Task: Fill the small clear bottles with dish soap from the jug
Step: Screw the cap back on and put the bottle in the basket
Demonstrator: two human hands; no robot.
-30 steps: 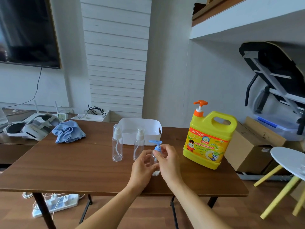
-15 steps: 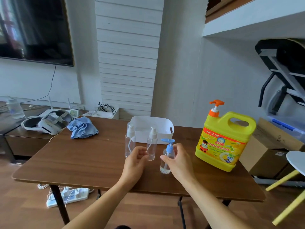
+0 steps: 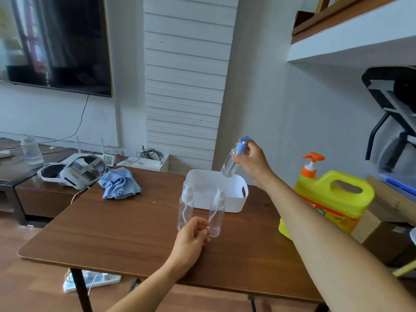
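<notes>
**A:** Why is the blue-pump bottle up in the air?

**B:** The right hand grasps it by the neck, just under the pump, and holds it tilted above the white basket. My guess is that it goes either into the basket or across to the yellow dish soap jug. I can't say which.

**A:** And the left hand?

**B:** It is low over the surface, fingers curled, between the bases of the left spray bottle and the right spray bottle. A fingertip seems to meet the right one, perhaps to steady it or take it next. Whether it really pinches that bottle, I cannot tell.

**A:** Where's the jug in all this?

**B:** It stands upright at the right end of the surface with its orange pump on top, and nobody is touching it. That's a handy spot, since a small bottle could be held under the spout while the pump is pressed.

**A:** What can't you make out?

**B:** The lifted bottle is smeared by motion, so its fill level is unreadable. Both spray bottles look empty and have their caps on, so I'd judge they need unscrewing first. The right forearm covers much of the jug's label and its lower front corner. The basket's near wall hides part of its floor.

**A:** Anything else about?

**B:** A crumpled blue cloth at the far left of the surface, and a white headset beyond it, both well apart from the bottles.
</notes>
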